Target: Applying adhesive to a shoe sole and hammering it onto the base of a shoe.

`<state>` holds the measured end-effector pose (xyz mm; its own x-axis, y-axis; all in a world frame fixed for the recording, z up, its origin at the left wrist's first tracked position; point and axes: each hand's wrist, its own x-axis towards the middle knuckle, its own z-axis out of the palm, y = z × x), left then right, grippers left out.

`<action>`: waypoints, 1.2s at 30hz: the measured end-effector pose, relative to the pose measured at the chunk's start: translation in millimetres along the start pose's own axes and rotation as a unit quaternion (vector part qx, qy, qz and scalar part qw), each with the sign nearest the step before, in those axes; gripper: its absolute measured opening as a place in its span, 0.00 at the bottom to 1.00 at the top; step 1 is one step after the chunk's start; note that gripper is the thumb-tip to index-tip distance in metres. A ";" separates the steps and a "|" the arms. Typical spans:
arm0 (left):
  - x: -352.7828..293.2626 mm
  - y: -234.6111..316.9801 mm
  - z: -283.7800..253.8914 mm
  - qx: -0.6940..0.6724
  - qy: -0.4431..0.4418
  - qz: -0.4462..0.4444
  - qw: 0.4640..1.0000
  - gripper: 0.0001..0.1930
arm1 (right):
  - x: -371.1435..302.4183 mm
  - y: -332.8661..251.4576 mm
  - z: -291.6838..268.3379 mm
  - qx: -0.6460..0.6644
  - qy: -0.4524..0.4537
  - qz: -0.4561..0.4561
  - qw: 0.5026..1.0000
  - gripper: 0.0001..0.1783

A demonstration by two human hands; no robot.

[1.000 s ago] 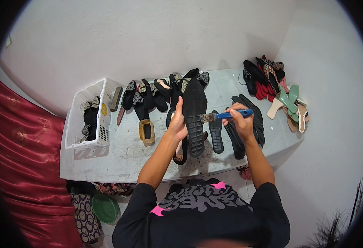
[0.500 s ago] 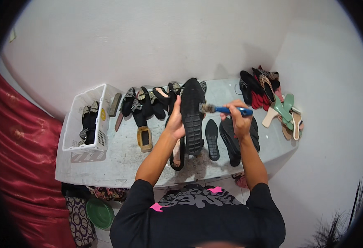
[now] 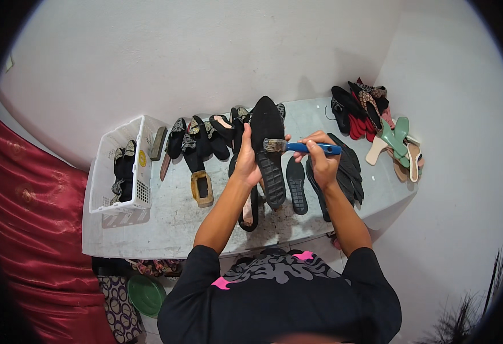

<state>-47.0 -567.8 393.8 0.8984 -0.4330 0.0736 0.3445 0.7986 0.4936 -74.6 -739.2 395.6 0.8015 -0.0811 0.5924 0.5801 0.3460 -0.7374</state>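
My left hand [image 3: 247,163] is closed on a black pointed shoe [image 3: 268,117], raised over the table with its underside up and toe away from me. Ridged blocks cover the heel half of that underside. Between the fingers of my right hand [image 3: 323,163] is a paintbrush [image 3: 314,148] with a blue handle. Its stained bristles lie across the middle of the underside. Below the brush, a loose black sole [image 3: 296,186] rests on the table, beside a stack of black soles [image 3: 347,166] partly hidden by my right hand. A shoe with a pale insole [image 3: 249,211] lies beneath my left wrist.
Several patterned black shoes [image 3: 197,135] line the wall side of the table [image 3: 131,241]. A crusted yellowish container [image 3: 202,189] stands before them. At left is a white basket [image 3: 111,198] holding shoes. Shoes [image 3: 357,112] and green and cream insoles [image 3: 397,143] are heaped at right.
The brush has moved left from the underside's edge onto its middle. The shoe's heel end has shifted slightly away from me. My right hand has moved a little left.
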 end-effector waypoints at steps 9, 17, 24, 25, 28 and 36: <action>-15.1 13.5 2.8 0.002 -0.027 -0.023 0.999 0.45 | 14.3 -15.9 8.4 0.004 -0.059 0.065 0.996 0.07; -17.3 10.9 0.6 0.009 0.007 -0.026 1.000 0.38 | 13.5 -25.8 -4.8 -0.034 0.002 0.026 0.999 0.08; -17.9 5.9 0.8 0.057 -0.048 -0.045 0.996 0.39 | 7.5 -15.5 -1.9 -0.014 -0.017 0.038 0.999 0.07; -16.2 5.1 1.6 0.059 -0.049 -0.047 0.996 0.39 | 8.5 -14.4 -3.2 -0.018 -0.014 0.021 1.000 0.07; -15.4 7.1 0.1 0.062 -0.158 -0.049 0.984 0.37 | 12.3 -11.2 -3.0 -0.014 0.021 -0.014 1.000 0.07; -18.4 0.8 -8.3 -0.052 -0.169 -0.056 0.983 0.33 | 23.3 -4.0 1.0 -0.035 0.107 -0.024 0.993 0.07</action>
<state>-60.9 -555.7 385.6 0.7172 -0.6213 0.3155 0.4786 0.7684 0.4249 -58.3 -741.5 412.7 0.7805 -0.2959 0.5506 0.6214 0.2712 -0.7351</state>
